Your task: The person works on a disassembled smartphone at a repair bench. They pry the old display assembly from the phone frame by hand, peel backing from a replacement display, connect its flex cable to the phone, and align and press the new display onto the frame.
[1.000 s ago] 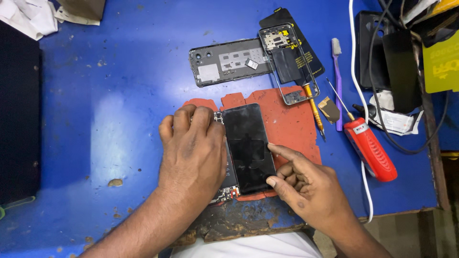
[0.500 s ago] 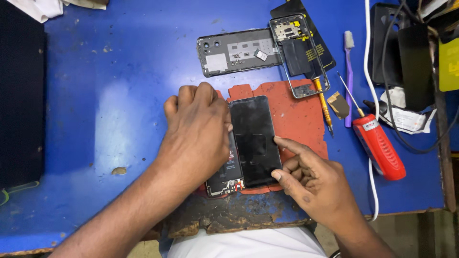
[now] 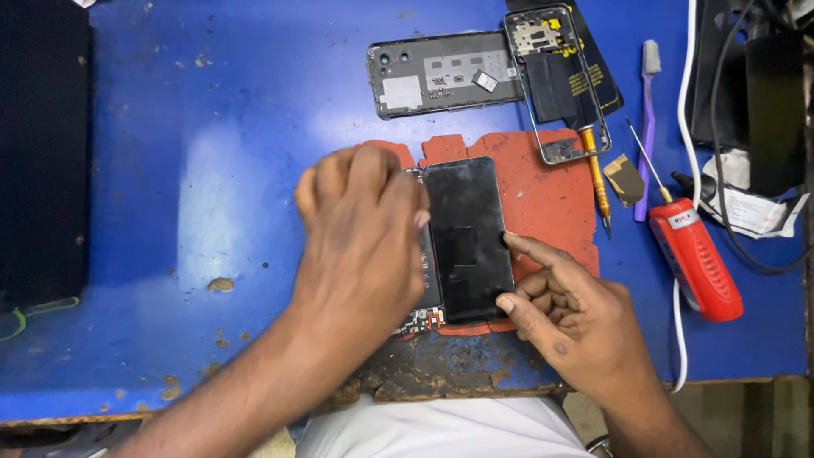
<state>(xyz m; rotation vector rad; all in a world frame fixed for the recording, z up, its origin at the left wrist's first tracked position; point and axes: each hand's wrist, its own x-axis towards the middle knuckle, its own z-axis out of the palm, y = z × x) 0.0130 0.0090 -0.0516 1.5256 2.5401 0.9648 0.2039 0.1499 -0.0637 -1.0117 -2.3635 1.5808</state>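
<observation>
- At frame centre, the left hand (image 3: 360,233) lay curled over the phone's (image 3: 466,242) left edge on the red mat (image 3: 543,191).
- The right hand (image 3: 564,309), fingers half-folded, pinched its lower right edge.
- Probably seating or lifting the screen; that called for even edge pressure.
- A yellow-printed black label (image 3: 585,80) lay upper right.

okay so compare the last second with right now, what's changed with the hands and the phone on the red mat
Little changed. The left hand has kept pressing the left edge of the opened phone, knuckles bunching slightly. The right hand has stayed at the lower right edge, its fingers curling in a bit. Nothing was picked up or released. The phone, red mat, grey back cover and red tool kept their places; only the camera shifted.
</observation>
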